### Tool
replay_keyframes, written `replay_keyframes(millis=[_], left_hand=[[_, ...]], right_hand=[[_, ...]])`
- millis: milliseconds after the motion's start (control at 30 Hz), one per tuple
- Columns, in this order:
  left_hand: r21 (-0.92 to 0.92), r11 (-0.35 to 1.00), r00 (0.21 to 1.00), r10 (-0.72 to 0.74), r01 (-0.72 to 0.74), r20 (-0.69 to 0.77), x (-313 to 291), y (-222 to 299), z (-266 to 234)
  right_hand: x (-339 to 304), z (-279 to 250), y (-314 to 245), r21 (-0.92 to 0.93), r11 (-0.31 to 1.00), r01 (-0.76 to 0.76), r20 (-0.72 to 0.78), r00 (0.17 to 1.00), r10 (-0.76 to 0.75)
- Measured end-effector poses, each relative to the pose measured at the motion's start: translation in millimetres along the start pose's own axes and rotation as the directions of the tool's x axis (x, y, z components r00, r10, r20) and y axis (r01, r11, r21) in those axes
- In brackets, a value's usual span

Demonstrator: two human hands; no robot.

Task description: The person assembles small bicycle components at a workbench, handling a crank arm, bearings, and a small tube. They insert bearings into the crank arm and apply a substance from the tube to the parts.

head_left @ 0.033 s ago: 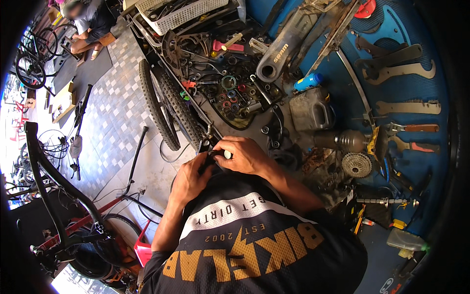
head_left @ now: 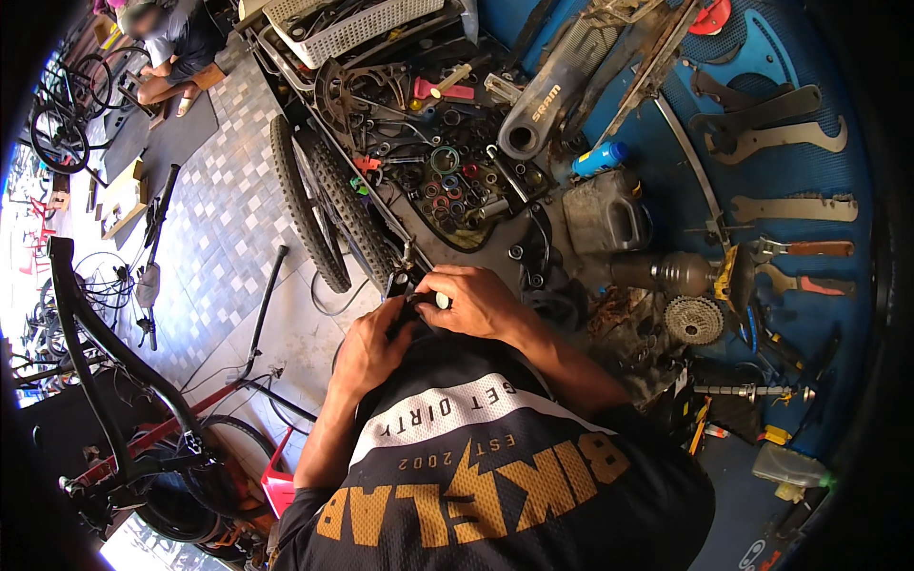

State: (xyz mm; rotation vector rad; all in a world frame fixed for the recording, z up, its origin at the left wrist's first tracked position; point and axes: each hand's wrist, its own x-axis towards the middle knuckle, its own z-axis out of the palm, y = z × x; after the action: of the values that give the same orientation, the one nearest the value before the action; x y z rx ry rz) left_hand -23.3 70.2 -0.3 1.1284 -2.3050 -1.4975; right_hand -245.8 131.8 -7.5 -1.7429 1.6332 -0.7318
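Observation:
Close in front of my chest, my left hand [head_left: 369,344] and my right hand [head_left: 471,301] meet with curled fingers. Between them is a small dark part [head_left: 410,309], mostly covered by the fingers, so its kind is unclear. A pale round end [head_left: 442,300] shows at the fingers of my right hand; whatever it belongs to is hidden. Just beyond my fingertips is a dark metal piece [head_left: 399,282] at the workbench edge. Two knobby bicycle tyres [head_left: 309,205] stand to the far left of my hands.
Loose rings, bearings and small parts [head_left: 457,190] cover the bench ahead, with a white basket [head_left: 352,29] behind. Right of them are a grey jug [head_left: 609,214], a blue bottle [head_left: 600,159] and a cassette [head_left: 693,320]. Wrenches [head_left: 795,207] hang on the blue wall. A black bicycle frame [head_left: 114,333] stands left; a person [head_left: 176,57] sits farther off.

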Motion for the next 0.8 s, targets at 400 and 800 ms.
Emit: replay_keyframes(millis=[400,800], left_hand=[[0.05,0.994,0.992,0.105,-0.102,-0.072,8.2,1.8,-6.2],[0.467,0.802,0.807,0.528,-0.372,-0.265,20.2,11.7,-8.2]], right_hand=[[15.0,-7.1,-6.3,-0.039,0.999,0.023,-0.103,0.994,-0.027],[8.8,-45.0,-3.2,0.423,0.905,-0.04,-0.016,0.999,0.051]])
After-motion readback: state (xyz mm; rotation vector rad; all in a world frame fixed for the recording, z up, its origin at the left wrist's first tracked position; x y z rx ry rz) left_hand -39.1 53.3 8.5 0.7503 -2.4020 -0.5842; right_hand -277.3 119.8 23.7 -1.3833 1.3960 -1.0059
